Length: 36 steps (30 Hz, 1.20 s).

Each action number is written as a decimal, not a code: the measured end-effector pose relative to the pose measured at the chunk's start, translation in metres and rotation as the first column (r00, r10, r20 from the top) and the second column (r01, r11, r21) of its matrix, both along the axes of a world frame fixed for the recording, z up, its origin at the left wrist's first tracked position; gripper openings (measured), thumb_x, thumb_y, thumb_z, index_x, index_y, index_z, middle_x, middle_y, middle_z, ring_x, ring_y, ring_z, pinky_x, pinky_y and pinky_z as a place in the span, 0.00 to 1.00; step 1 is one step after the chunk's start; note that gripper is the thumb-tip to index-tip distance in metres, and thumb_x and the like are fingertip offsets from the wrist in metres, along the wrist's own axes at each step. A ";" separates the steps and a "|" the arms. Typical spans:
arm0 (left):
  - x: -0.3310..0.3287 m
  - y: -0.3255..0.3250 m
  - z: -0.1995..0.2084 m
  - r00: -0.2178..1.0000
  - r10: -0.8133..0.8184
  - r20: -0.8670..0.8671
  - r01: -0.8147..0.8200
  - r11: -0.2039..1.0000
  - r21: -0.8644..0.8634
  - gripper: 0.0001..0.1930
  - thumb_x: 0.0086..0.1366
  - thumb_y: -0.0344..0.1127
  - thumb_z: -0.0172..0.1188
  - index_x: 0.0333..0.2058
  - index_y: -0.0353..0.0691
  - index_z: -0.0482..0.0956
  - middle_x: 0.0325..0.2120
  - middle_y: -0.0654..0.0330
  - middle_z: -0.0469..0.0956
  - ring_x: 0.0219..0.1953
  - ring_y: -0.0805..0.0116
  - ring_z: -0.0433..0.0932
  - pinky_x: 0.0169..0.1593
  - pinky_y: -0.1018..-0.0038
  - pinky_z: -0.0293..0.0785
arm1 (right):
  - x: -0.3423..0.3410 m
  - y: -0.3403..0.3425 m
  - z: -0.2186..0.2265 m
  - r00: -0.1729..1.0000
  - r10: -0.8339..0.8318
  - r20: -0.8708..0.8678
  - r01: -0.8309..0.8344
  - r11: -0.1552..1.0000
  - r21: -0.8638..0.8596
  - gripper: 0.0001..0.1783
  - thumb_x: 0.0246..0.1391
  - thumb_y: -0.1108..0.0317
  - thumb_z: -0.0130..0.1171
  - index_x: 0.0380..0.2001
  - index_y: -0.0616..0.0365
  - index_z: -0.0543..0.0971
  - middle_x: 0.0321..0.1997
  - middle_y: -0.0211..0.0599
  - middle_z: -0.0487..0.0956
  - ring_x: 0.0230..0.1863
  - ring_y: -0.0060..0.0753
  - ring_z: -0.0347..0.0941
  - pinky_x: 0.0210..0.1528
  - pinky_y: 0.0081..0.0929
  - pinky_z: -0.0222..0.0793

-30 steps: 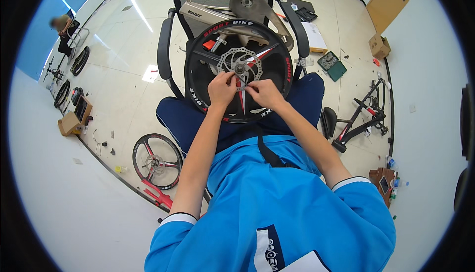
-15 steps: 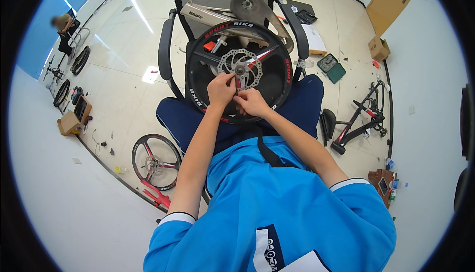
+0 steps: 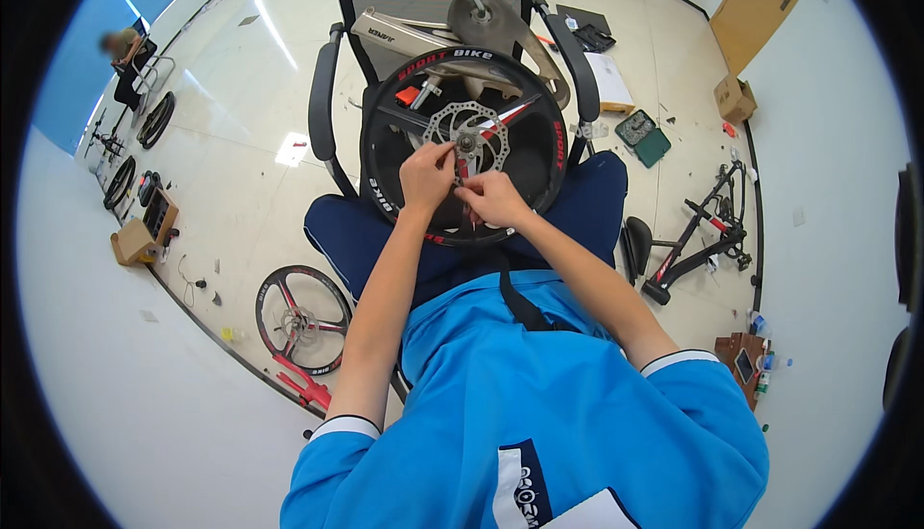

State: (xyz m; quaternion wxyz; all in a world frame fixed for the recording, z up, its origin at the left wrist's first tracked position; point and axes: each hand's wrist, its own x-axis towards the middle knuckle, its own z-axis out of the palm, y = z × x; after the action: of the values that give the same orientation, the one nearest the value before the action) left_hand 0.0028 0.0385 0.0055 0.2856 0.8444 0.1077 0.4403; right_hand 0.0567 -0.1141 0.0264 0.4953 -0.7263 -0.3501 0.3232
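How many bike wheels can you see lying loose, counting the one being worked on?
2 clearly: the black wheel on the person's lap, under the left hand and right hand, and a red-spoked wheel on the floor at left. Distant bikes at far left may hide more.

Bicycle wheel (image 3: pixel 385 158) stands on the lap, directly ahead of both sets of fingers (image 3: pixel 445 152) — brake disc (image 3: pixel 472 136) at their tips. Chair (image 3: pixel 327 96) behind the wheel. Second wheel (image 3: pixel 300 319) on floor, left and below the fingers; bike frame (image 3: pixel 703 231) far right.
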 end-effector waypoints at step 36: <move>0.011 0.010 -0.003 0.991 0.062 -0.122 -0.065 0.998 -0.017 0.06 0.57 0.35 0.64 0.32 0.44 0.87 0.23 0.59 0.79 0.27 0.58 0.80 0.32 0.67 0.75 | 0.006 0.013 -0.028 0.871 -0.174 0.459 0.177 0.984 0.037 0.16 0.59 0.61 0.58 0.32 0.64 0.84 0.27 0.53 0.82 0.31 0.52 0.81 0.37 0.41 0.75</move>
State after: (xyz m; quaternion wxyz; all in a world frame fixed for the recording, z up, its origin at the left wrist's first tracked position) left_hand 0.0135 0.0486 0.0021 0.2732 0.8627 0.1562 0.3959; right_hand 0.0624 -0.1013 -0.0015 0.4232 -0.8124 -0.3893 0.0969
